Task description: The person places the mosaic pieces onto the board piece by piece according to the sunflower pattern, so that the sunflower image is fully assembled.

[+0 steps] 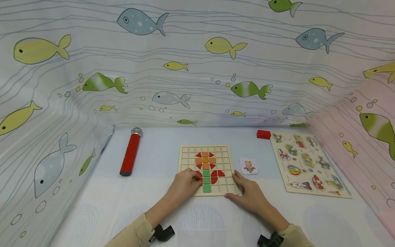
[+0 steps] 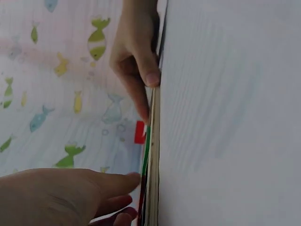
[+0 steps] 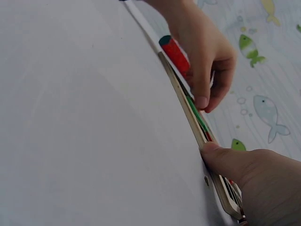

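A wooden grid board (image 1: 188, 154) lies flat in front of me, carrying a flower of orange, red and green tiles (image 1: 205, 160). My left hand (image 1: 192, 179) rests on the board's front left, its fingertips touching a red tile (image 1: 200, 176) beside the green stem. In the right wrist view one finger (image 3: 202, 100) presses down onto the board (image 3: 188, 117). My right hand (image 1: 243, 190) rests at the board's front right corner. Its thumb lies along the front edge and its fingers along the right side. The left wrist view shows that thumb (image 2: 151, 77) against the board edge (image 2: 154, 141).
A small pattern card (image 1: 248, 165) lies just right of the board. Further right sit a wooden vehicle peg puzzle (image 1: 308, 164) and a red block (image 1: 263, 134). A red glittery tube (image 1: 131, 152) lies to the left. Fish-print cloth walls (image 1: 197, 68) enclose the white table on three sides.
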`<state>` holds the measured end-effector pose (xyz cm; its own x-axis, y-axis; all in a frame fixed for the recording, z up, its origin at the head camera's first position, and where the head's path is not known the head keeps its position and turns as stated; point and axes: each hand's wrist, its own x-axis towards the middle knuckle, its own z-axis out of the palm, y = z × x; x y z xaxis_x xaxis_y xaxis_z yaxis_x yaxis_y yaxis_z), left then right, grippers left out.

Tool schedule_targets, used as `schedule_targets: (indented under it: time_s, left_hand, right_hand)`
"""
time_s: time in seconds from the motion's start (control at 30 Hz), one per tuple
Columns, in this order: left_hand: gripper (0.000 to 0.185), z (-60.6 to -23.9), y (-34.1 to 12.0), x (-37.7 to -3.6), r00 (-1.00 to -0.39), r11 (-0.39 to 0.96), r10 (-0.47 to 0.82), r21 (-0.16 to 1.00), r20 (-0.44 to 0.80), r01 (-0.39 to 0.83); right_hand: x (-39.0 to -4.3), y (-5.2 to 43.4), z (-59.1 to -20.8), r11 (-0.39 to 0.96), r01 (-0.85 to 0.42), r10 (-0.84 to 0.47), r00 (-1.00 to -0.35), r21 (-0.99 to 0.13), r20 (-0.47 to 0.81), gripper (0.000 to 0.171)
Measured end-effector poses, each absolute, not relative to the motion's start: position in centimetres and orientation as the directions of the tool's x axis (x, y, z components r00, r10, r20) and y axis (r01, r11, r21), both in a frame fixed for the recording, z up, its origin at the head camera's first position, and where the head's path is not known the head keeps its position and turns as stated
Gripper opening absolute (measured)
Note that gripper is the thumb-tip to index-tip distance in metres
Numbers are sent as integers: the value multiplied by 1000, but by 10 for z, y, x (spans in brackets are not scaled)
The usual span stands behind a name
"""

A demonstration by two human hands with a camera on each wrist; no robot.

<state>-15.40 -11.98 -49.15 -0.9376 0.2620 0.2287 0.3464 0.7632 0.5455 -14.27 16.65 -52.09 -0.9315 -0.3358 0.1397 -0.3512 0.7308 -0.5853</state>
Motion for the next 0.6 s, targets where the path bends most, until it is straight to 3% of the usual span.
schedule_targets:
  time_s: [0.13, 0.23, 0.33, 0.47, 0.6]
  left_hand:
    - [26, -477, -135, -160, -958, 738, 195, 611, 212, 286]
    - [52, -471, -154, -165, -978, 724, 106, 661, 180, 200]
    - [81, -476, -172, -163, -995, 719, 67, 688, 69, 96]
    - [112, -494, -186, -152, -987, 747, 136, 663, -84, 46]
    - [123, -502, -192, -144, -968, 770, 238, 624, -84, 135]
  right_hand:
    - [-144, 167, -522, 730, -350, -335, -932, -587, 139, 91]
    - [-144, 167, -522, 736, -349, -330, -933, -579, 143, 91]
    - [-144, 167, -523, 741, -350, -327, -933, -573, 148, 91]
    - [-143, 166, -523, 738, -355, -330, -932, -574, 151, 92]
    - [-143, 165, -524, 740, -363, -340, -928, -567, 150, 94]
